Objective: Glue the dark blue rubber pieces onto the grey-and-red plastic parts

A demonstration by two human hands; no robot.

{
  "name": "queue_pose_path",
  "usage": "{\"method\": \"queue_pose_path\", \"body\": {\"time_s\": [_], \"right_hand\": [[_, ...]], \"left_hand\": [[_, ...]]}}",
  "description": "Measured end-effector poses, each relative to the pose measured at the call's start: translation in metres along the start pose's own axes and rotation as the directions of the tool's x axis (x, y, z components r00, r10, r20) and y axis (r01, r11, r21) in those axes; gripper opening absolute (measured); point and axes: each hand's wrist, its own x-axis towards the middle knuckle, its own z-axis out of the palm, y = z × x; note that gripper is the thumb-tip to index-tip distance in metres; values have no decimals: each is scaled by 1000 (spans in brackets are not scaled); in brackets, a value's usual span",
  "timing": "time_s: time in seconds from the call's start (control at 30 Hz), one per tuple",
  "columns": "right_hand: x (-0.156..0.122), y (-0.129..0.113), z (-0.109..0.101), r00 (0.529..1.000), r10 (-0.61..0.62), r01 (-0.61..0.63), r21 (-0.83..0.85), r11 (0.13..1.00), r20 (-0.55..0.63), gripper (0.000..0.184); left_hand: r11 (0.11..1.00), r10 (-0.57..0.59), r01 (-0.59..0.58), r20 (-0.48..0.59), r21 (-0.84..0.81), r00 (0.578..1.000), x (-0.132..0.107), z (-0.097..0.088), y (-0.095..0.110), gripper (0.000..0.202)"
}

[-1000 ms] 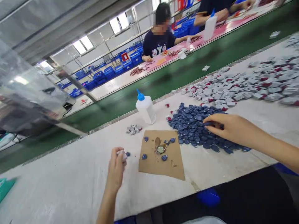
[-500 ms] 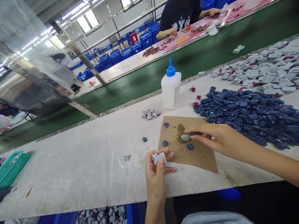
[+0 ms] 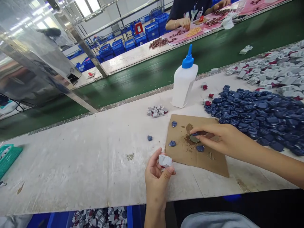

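Observation:
My left hand (image 3: 158,171) is closed around a small light-grey plastic piece (image 3: 165,161), held up over the table's front part. My right hand (image 3: 213,136) pinches a small dark-blue piece (image 3: 195,134) at the round glue cap (image 3: 194,138), whose surface the fingers partly cover. The cap lies on a brown cardboard sheet (image 3: 182,155) with brown stains around it. Several other dark-blue pieces (image 3: 172,143) are spread on the cardboard, and one loose blue piece (image 3: 149,138) lies left of it.
A white bottle with a blue nozzle (image 3: 184,84) stands behind the cardboard. To the right are heaps of blue pieces (image 3: 258,114) and grey pieces (image 3: 280,69). A small grey cluster (image 3: 156,111) lies left of the bottle. Beyond the green belt (image 3: 142,79) another person works.
My right hand has brought the blue piece onto the round cap. My left hand has turned the grey piece and its fingers have curled in. The view has shifted slightly.

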Motion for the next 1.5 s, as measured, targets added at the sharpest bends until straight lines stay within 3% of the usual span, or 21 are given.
{"method": "queue_pose_path", "body": {"time_s": [0.13, 0.23, 0.33, 0.43, 0.53, 0.63, 0.77, 0.9, 1.03, 1.23, 1.37, 1.5], "right_hand": [[-4, 2, -2, 1000, 26, -26, -63, 998, 5, 28], [-7, 3, -3, 999, 33, -37, -104, 994, -38, 33], [-10, 5, -3, 995, 92, -95, -52, 994, -49, 31], [-12, 7, -2, 989, 149, -148, 58, 987, -15, 26], [-12, 7, -3, 977, 214, -214, 149, 965, 12, 23], [-11, 6, -5, 966, 256, -260, 154, 953, 46, 26], [-11, 6, -5, 975, 216, -220, 109, 969, 49, 29], [-13, 11, -2, 983, 178, -181, 94, 979, 45, 29], [-12, 15, -1, 990, 135, -137, 51, 989, 32, 29], [-8, 11, -5, 988, 133, -132, -13, 991, 80, 32], [-8, 12, -4, 988, 121, -115, -60, 991, 95, 32], [-12, 17, 6, 999, 34, -31, -129, 991, 23, 29]], "left_hand": [[997, 47, -42, -80, 59, 996, -1, 4, -1, 45], [994, 75, -68, -75, 90, 994, -4, 7, 0, 48], [1000, -7, 6, 34, 24, 999, -6, 9, 1, 52], [992, -77, 86, 92, -97, 993, -4, 8, 1, 42], [986, -89, 92, 29, -138, 996, 1, 9, 0, 34], [981, -141, 136, -27, -138, 990, 4, 11, 0, 49], [976, -168, 159, -47, -147, 985, 3, 15, 1, 42], [995, -59, 60, 19, -82, 998, -3, 20, 1, 26], [988, -74, 81, 57, -131, 996, -6, 24, 3, 29], [997, -55, 55, -1, -46, 998, -1, 26, 3, 24], [999, -48, 47, -35, -26, 998, 0, 27, 1, 31], [998, -65, 63, -59, -28, 996, 2, 28, 0, 49]]}}
